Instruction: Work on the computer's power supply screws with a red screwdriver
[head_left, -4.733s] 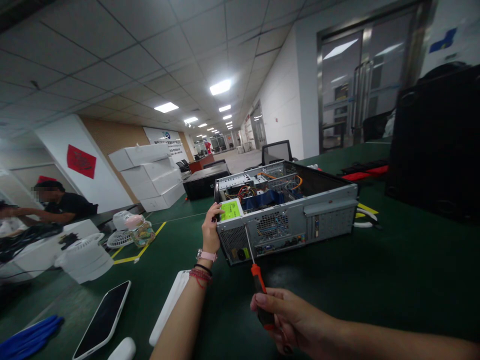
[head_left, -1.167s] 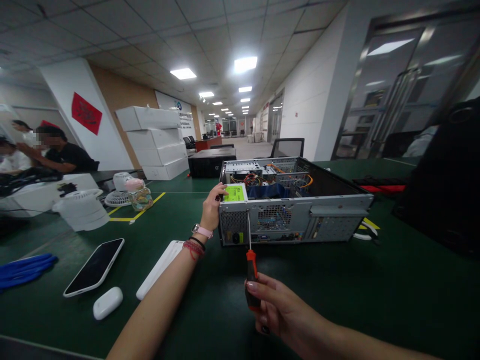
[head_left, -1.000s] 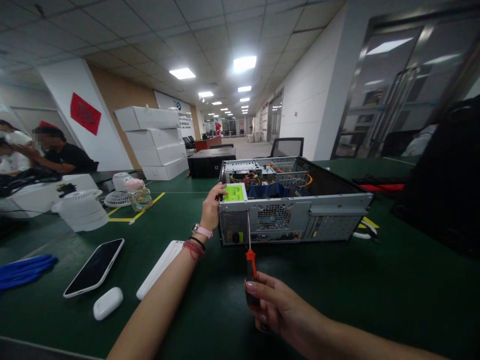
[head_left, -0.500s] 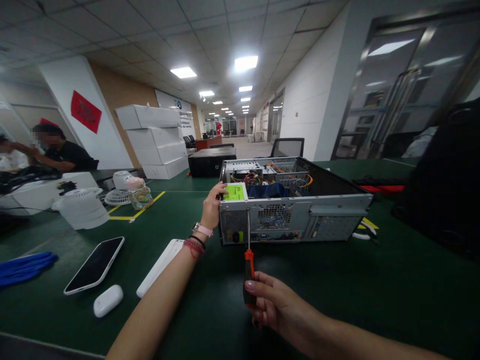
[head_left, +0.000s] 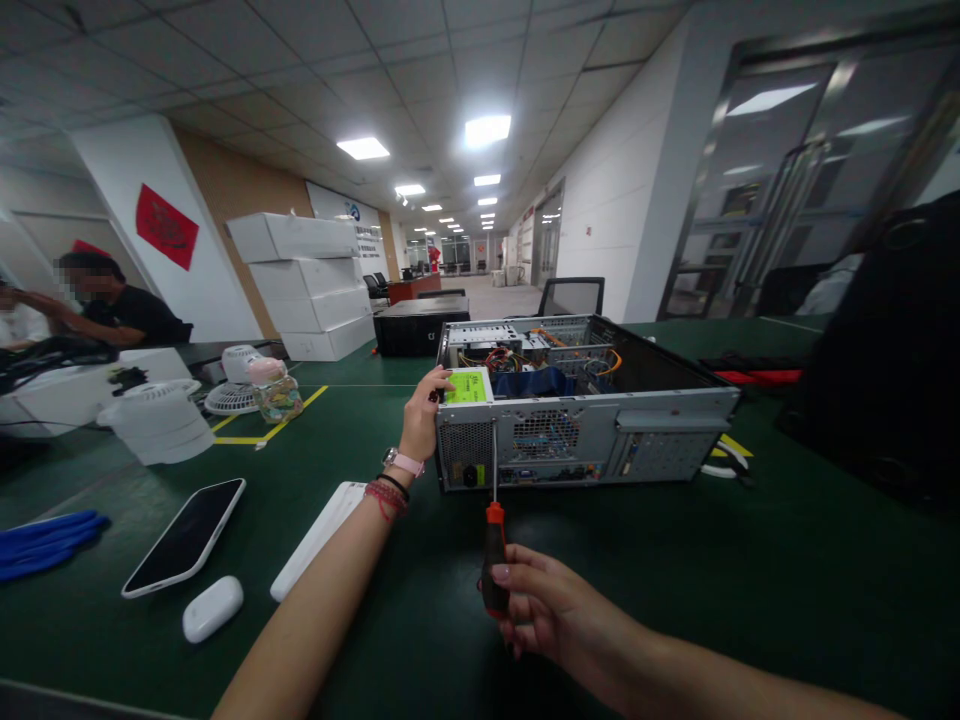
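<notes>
An open desktop computer case (head_left: 675, 405) lies on its side, its rear panel facing me. My left hand (head_left: 421, 408) grips its left rear corner, fingers curled over the edge beside the power supply (head_left: 469, 387) with its bright green label. In my right hand (head_left: 544, 605) is a screwdriver (head_left: 495, 560) with a black and orange handle, held between thumb and fingers. Its shaft points away from me, and the tip meets the rear panel near the power supply's right edge. Whether a screw sits under the tip is too small to tell. Wires and a dark blue part show inside the case.
On the green table (head_left: 420, 620) to the left lie a phone (head_left: 186, 535), a white earbud case (head_left: 213, 608), a long white object (head_left: 315, 545) and blue gloves (head_left: 49, 540). White boxes (head_left: 300, 285) are stacked behind. A black bag-like shape (head_left: 885, 370) stands right. A person (head_left: 142, 310) sits far left.
The view has shifted slightly. The screwdriver stays against the rear panel, while the fingers of my right hand have moved a little around its handle. My left hand keeps its place on the corner.
</notes>
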